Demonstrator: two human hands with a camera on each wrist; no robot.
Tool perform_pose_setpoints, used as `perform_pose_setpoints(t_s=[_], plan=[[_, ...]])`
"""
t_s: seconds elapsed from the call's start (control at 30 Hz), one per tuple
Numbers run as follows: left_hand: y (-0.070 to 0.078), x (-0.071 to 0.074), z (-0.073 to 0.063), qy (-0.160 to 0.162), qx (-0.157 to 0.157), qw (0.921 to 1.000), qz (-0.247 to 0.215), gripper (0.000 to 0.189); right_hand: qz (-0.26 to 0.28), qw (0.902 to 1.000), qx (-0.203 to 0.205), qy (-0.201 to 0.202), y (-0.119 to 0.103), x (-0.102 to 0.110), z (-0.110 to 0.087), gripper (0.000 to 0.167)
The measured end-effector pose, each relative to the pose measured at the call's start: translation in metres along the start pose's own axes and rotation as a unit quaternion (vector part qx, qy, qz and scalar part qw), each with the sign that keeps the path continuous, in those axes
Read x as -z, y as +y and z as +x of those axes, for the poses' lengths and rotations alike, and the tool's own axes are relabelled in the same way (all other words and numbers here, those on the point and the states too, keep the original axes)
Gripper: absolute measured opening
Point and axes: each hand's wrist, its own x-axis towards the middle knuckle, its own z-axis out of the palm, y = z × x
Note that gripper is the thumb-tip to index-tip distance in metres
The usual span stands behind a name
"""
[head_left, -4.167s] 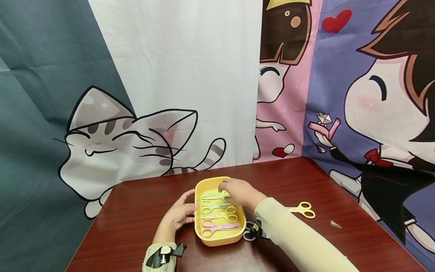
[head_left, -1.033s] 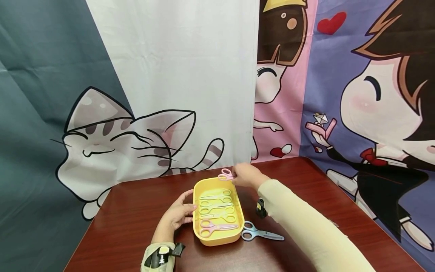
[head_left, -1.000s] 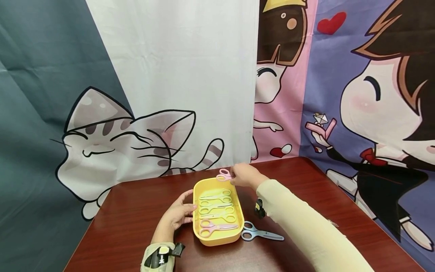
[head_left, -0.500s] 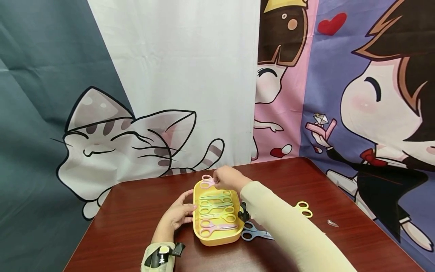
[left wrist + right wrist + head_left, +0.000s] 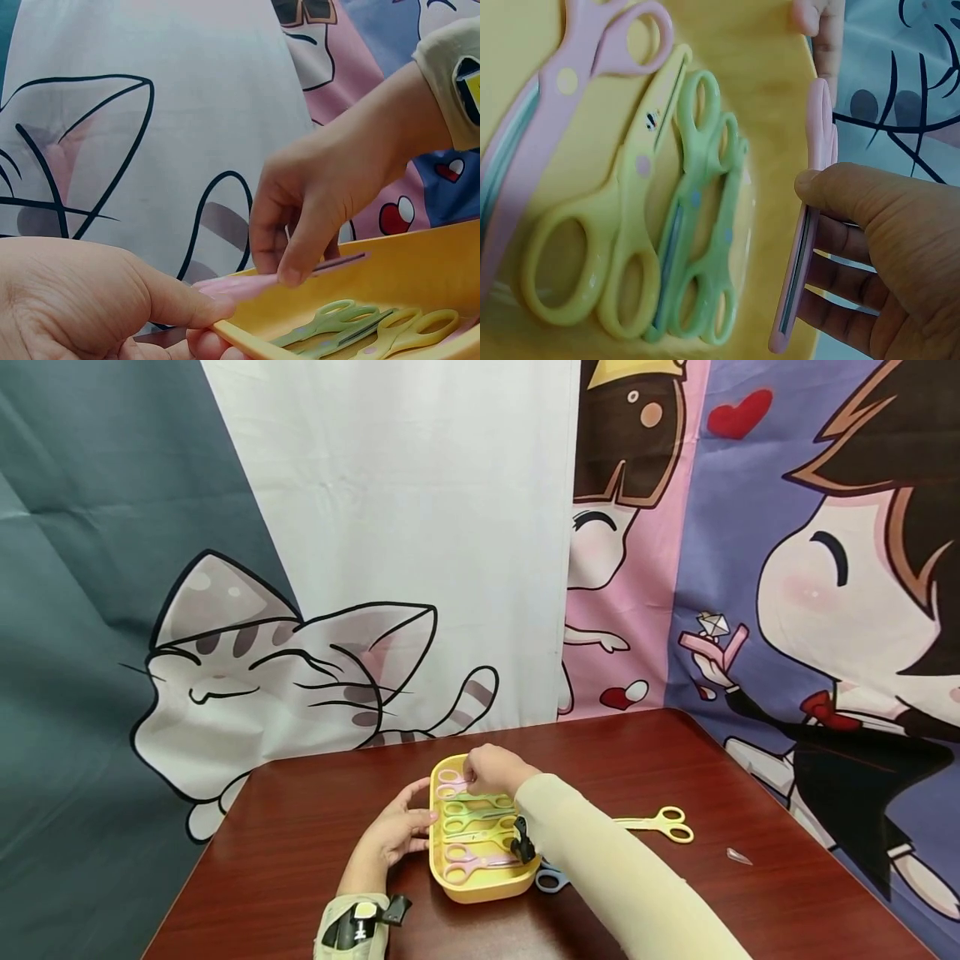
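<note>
My left hand (image 5: 397, 831) grips the left rim of a yellow tray (image 5: 487, 893), thumb on the edge and fingers outside. Between thumb and fingers my right hand (image 5: 877, 255) pinches pink scissors (image 5: 820, 127), held over the far end of the tray. Their handles point left, near my left thumb in the left wrist view. In the tray lie two green scissors (image 5: 686, 176), yellow scissors (image 5: 634, 165) and a second pair of pink scissors (image 5: 551, 97), side by side. The right sleeve hides part of the tray in the head view.
Yellow scissors (image 5: 648, 824) lie on the dark red table (image 5: 300, 860) to the right, partly behind the right sleeve. Blue scissors (image 5: 551, 891) show beside the tray's near right corner. A small clear piece (image 5: 738, 857) lies further right. A printed cloth hangs behind the table.
My right hand has carried the pink scissors from the tray's far right corner leftward, then lower over its far end. Earlier that hand was at the green scissors. The left hand keeps its place.
</note>
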Motion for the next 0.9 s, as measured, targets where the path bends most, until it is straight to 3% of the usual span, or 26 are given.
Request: perform_pose_setpoints(t_s=[0.47, 0.9], plan=[[0.001, 0.002, 0.001, 0.0, 0.002, 1.0, -0.001, 0.068, -0.055, 0.9983, 0.016, 0.008, 0.0, -0.021, -0.002, 0.013], [0.001, 0.002, 0.0, -0.005, 0.003, 1.0, 0.003, 0.066, -0.054, 0.9983, -0.019, -0.01, 0.001, -0.031, 0.003, 0.02]])
